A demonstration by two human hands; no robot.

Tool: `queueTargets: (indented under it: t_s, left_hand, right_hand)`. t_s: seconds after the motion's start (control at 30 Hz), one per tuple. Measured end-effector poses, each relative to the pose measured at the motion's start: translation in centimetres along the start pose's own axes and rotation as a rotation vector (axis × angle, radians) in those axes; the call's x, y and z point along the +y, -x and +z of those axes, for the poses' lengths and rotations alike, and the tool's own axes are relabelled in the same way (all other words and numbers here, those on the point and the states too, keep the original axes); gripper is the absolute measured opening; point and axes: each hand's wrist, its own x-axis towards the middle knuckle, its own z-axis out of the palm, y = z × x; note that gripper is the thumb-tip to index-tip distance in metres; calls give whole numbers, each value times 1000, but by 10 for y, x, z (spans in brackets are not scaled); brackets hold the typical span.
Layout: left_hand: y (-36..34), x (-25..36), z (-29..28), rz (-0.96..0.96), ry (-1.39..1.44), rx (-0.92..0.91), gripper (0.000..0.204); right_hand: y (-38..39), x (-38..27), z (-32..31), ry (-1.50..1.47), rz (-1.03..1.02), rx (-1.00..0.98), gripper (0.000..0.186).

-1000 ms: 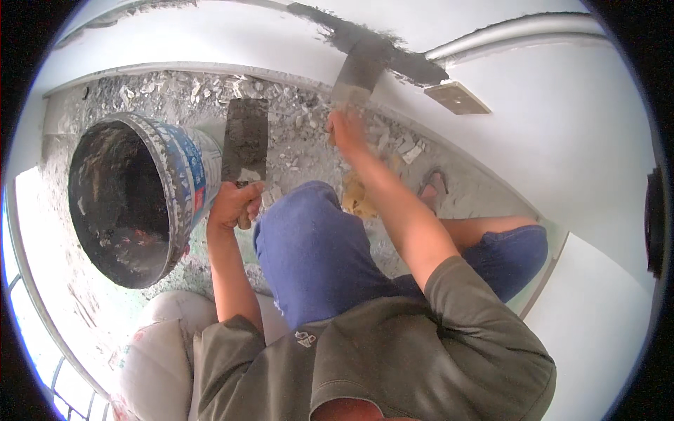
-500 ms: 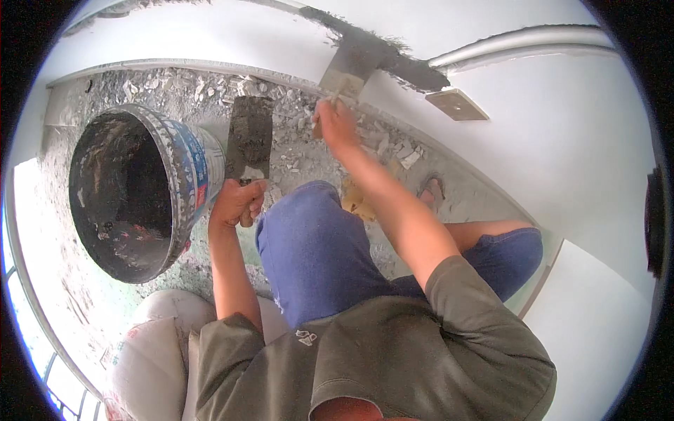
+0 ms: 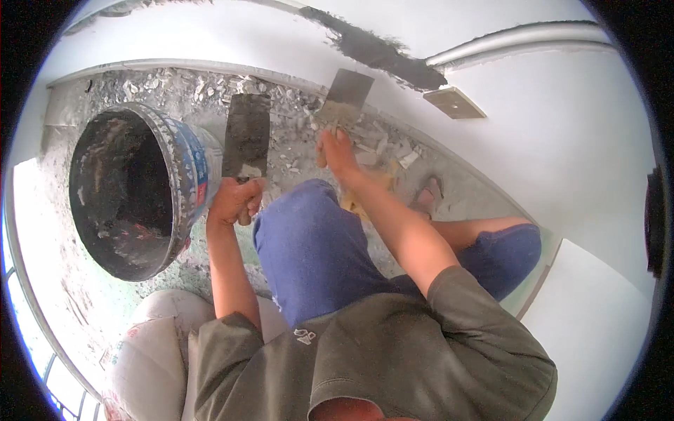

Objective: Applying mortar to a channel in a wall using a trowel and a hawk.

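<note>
My left hand (image 3: 237, 199) is wrapped round the handle of a long, flat plastering trowel (image 3: 248, 133), its blade coated with dark grey mortar. Just left of it stands a large bucket (image 3: 186, 161), tilted toward me in view, with dark residue lining its inside. In my right hand (image 3: 339, 152) is a putty knife (image 3: 350, 88) with a wide blade, grey toward its far edge and paler near the handle. The blade is in front of the white wall, below a rough dark mortar strip (image 3: 372, 52). A gap shows between blade and strip.
White pipes (image 3: 519, 45) run along the wall above a beige box plate (image 3: 455, 103). Rubble (image 3: 291, 151) covers the floor by the wall. A full whitish sack (image 3: 151, 358) lies at lower left, and a white panel (image 3: 590, 330) leans at right. My sandalled foot (image 3: 427, 193) rests near the wall.
My right hand has drawn the putty knife back from the wall strip, toward me, baring the mortar it covered. The left hand and its trowel have barely shifted.
</note>
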Motion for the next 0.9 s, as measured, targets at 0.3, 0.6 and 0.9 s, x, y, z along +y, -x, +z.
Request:
queueTargets:
  t_s: [0.3,0.6,0.9]
  left_hand:
    - [-5,-2,1,-10,49,-40,30]
    - [3,11,7,-16,19,-23,35]
    - [2,1,0,21,40,-56,36]
  right_hand:
    - [-19,-60,-18,-101,-86,-81,36]
    - [-14,-11,-13,-315,216,-180,36]
    - [49,-77,-145,649,88,-220,61]
